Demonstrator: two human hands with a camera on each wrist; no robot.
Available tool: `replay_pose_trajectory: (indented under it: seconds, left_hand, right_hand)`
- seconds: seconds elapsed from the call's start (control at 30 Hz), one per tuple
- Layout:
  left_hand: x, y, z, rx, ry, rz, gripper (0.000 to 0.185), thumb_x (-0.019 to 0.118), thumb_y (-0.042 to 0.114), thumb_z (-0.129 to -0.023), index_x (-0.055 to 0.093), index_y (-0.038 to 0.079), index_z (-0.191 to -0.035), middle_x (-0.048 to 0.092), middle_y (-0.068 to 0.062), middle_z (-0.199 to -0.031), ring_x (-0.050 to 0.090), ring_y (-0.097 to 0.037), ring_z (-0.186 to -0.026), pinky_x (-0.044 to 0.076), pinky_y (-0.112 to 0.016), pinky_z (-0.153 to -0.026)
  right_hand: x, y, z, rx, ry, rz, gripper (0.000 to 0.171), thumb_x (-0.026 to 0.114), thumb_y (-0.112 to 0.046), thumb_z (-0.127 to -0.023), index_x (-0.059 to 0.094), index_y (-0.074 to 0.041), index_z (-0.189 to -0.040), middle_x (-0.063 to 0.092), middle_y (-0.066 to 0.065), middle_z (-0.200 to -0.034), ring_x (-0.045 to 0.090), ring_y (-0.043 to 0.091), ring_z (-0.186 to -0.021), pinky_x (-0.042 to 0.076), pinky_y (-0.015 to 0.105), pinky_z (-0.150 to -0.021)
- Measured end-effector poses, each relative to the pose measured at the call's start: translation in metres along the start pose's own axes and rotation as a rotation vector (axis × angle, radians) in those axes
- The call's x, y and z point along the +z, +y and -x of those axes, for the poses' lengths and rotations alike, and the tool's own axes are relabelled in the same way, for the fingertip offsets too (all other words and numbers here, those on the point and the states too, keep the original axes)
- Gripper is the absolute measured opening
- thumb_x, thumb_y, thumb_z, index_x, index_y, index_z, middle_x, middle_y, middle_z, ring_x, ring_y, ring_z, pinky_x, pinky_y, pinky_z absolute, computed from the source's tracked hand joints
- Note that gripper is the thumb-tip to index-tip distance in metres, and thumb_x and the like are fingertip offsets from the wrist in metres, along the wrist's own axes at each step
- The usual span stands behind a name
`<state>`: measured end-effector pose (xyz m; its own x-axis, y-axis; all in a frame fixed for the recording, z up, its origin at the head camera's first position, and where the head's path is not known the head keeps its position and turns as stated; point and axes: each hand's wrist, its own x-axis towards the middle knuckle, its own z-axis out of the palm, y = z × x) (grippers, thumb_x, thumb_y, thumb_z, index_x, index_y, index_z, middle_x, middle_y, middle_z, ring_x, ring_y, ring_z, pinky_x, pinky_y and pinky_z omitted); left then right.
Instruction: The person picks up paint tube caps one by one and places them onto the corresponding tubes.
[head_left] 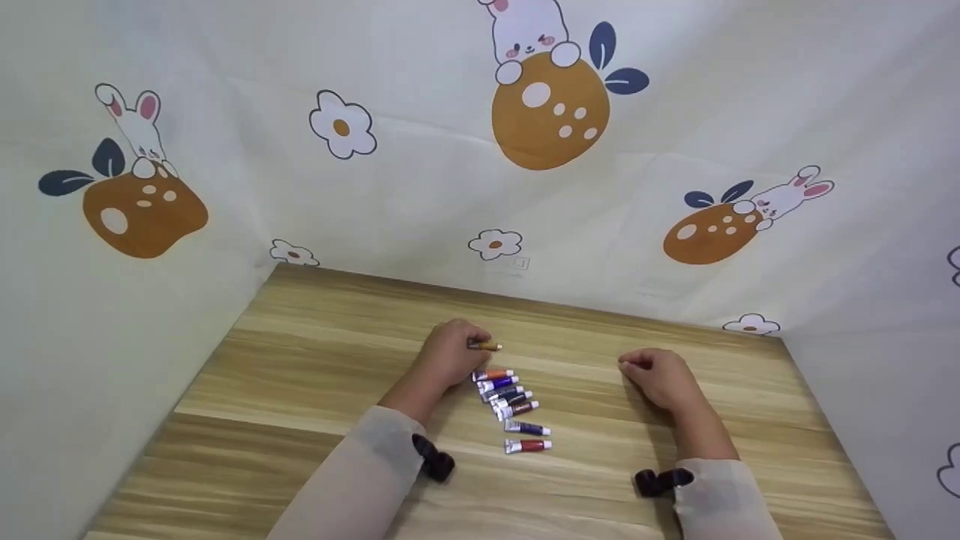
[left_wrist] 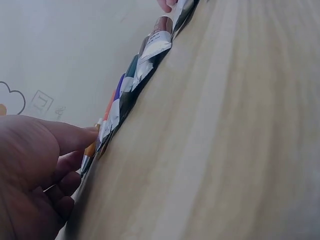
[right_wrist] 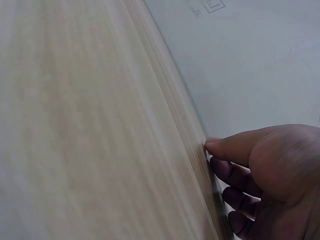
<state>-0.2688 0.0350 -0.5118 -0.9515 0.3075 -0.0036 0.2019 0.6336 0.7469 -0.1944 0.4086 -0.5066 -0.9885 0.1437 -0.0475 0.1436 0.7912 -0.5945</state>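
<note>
My left hand is at the far end of a row of small paint tubes. Between its thumb and fingers it pinches an ochre paint tube, white cap to the right; the left wrist view shows this tube close to the wood. Nearer to me lie an orange tube, a purple tube, dark tubes and a brown tube, close together and partly overlapping. A dark blue tube and a red tube lie apart. My right hand, loosely curled, holds nothing at the table, right of the tubes.
The wood-grain table is bounded by pale cloth walls printed with rabbits, fruit and flowers. Dark wrist-worn devices, one on the left sleeve and one on the right sleeve, jut inward over the table.
</note>
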Motion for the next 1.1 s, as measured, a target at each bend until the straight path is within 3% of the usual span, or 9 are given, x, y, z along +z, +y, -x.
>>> replay_pose_trajectory:
  seconds: [0.33, 0.53, 0.77, 1.1]
  left_hand:
    - [-0.0007, -0.0018, -0.0006, -0.004, 0.014, -0.018, 0.026, 0.081, 0.015, -0.095, 0.081, 0.020, -0.120, 0.073, -0.003, -0.122, 0.067, -0.025, -0.120, 0.052, -0.046, -0.112]
    - [-0.0006, -0.0026, -0.0010, -0.047, 0.014, -0.003, 0.024, 0.080, 0.016, -0.095, 0.081, 0.020, -0.119, 0.071, -0.002, -0.119, 0.066, -0.023, -0.116, 0.054, -0.045, -0.109]
    - [-0.0030, -0.0029, 0.0001, -0.021, 0.010, -0.022, 0.023, 0.078, 0.016, -0.098, 0.081, 0.015, -0.120, 0.075, -0.005, -0.121, 0.068, -0.024, -0.114, 0.057, -0.044, -0.104]
    - [-0.0071, -0.0021, 0.0033, -0.095, 0.013, 0.088, 0.018, 0.075, 0.020, -0.100, 0.077, 0.019, -0.118, 0.066, -0.005, -0.125, 0.064, -0.024, -0.118, 0.054, -0.046, -0.109]
  right_hand:
    - [0.0000, -0.0004, -0.0005, -0.003, 0.006, -0.004, 0.022, 0.068, -0.021, -0.105, 0.080, -0.008, -0.117, 0.077, 0.018, -0.125, 0.067, 0.039, -0.126, 0.050, 0.056, -0.111]
    - [-0.0006, -0.0013, -0.0003, -0.014, 0.009, 0.008, 0.022, 0.068, -0.021, -0.105, 0.080, -0.008, -0.117, 0.077, 0.017, -0.124, 0.067, 0.039, -0.125, 0.050, 0.057, -0.111]
    - [-0.0024, -0.0035, -0.0001, 0.006, -0.015, 0.014, 0.024, 0.067, -0.024, -0.106, 0.078, -0.009, -0.121, 0.075, 0.018, -0.130, 0.065, 0.041, -0.130, 0.049, 0.058, -0.113]
    - [-0.0062, -0.0098, 0.0003, 0.025, -0.027, 0.014, 0.024, 0.067, -0.025, -0.106, 0.078, -0.010, -0.121, 0.076, 0.015, -0.125, 0.067, 0.034, -0.121, 0.051, 0.054, -0.107]
